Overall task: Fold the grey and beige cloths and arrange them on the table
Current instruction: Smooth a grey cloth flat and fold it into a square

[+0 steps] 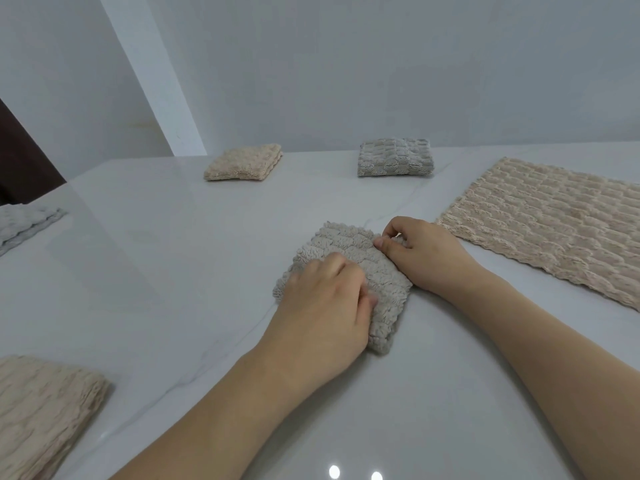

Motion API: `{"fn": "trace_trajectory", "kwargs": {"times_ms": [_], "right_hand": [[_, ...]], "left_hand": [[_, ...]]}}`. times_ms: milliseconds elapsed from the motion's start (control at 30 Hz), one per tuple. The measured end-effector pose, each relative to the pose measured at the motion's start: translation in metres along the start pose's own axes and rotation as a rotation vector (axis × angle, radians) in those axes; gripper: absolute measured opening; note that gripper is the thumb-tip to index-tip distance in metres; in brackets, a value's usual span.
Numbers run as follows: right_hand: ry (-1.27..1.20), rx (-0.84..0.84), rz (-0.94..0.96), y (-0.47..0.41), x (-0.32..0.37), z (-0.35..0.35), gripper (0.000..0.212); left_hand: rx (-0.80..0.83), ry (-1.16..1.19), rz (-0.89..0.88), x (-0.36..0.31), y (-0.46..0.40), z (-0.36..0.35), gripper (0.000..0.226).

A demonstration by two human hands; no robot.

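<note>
A folded grey cloth (349,252) lies in the middle of the white table (180,258). My left hand (325,306) rests on top of it, fingers curled into its near right edge. My right hand (422,252) pinches the cloth's far right corner between thumb and fingers. A beige cloth (550,223) lies spread flat at the right. At the back sit a folded beige cloth (244,162) and a folded grey cloth (394,157). Another folded beige cloth (41,410) lies at the near left, and a folded grey cloth (24,225) at the far left edge.
A white wall (381,64) stands right behind the table's far edge. A dark gap (24,168) shows past the table's left corner. Bare tabletop lies between the middle cloth and the back pair.
</note>
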State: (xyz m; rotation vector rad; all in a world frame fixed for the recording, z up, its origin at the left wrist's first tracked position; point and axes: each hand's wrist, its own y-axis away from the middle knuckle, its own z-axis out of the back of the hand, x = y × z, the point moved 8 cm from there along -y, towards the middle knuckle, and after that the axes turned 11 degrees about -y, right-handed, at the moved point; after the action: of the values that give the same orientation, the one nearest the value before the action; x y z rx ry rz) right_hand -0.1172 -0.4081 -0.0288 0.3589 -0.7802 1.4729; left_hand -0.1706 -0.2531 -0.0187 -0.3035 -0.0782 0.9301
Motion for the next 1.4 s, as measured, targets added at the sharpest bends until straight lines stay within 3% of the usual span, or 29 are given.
{"fn": "trace_trajectory", "kwargs": {"times_ms": [133, 300, 400, 467, 500, 567, 600, 700, 867, 967, 1100, 1400], "right_hand": [[0.001, -0.01, 0.003, 0.0, 0.0, 0.0, 0.023], [-0.003, -0.015, 0.002, 0.0, -0.001, 0.001, 0.023], [-0.024, -0.03, 0.009, 0.0, -0.001, 0.002, 0.023], [-0.049, -0.035, 0.018, 0.0, -0.001, 0.003, 0.024], [-0.058, -0.035, 0.018, 0.0, -0.001, 0.004, 0.024], [-0.087, -0.045, 0.014, 0.0, -0.001, 0.005, 0.026], [-0.106, -0.055, 0.012, 0.0, -0.001, 0.006, 0.028], [-0.137, -0.07, 0.002, 0.0, -0.002, 0.008, 0.031], [-0.15, -0.073, -0.01, -0.001, -0.001, 0.012, 0.021], [-0.171, -0.065, -0.043, 0.009, 0.003, 0.013, 0.02], [-0.191, 0.042, -0.095, 0.029, 0.006, 0.012, 0.019], [-0.195, 0.234, -0.05, 0.116, 0.02, 0.031, 0.018]], "left_hand": [[0.014, -0.19, -0.031, -0.004, 0.005, -0.004, 0.04], [0.126, -0.171, 0.048, -0.004, 0.012, -0.008, 0.023], [0.21, -0.1, 0.082, -0.002, 0.013, -0.007, 0.031], [0.136, 0.022, 0.155, 0.01, 0.008, 0.0, 0.042], [0.022, 0.076, 0.219, 0.022, 0.004, 0.007, 0.044], [-0.176, 0.038, 0.354, 0.051, 0.0, 0.017, 0.037], [-0.181, -0.007, 0.415, 0.063, -0.002, 0.015, 0.033], [-0.035, -0.024, 0.507, 0.079, -0.008, -0.007, 0.023], [-0.062, -0.015, 0.461, 0.07, -0.01, -0.003, 0.022], [0.037, -0.021, 0.451, 0.059, 0.001, 0.002, 0.023], [0.285, 0.153, 0.444, 0.039, 0.028, 0.003, 0.024], [0.616, 0.507, 0.495, 0.004, 0.096, 0.012, 0.028]]}}
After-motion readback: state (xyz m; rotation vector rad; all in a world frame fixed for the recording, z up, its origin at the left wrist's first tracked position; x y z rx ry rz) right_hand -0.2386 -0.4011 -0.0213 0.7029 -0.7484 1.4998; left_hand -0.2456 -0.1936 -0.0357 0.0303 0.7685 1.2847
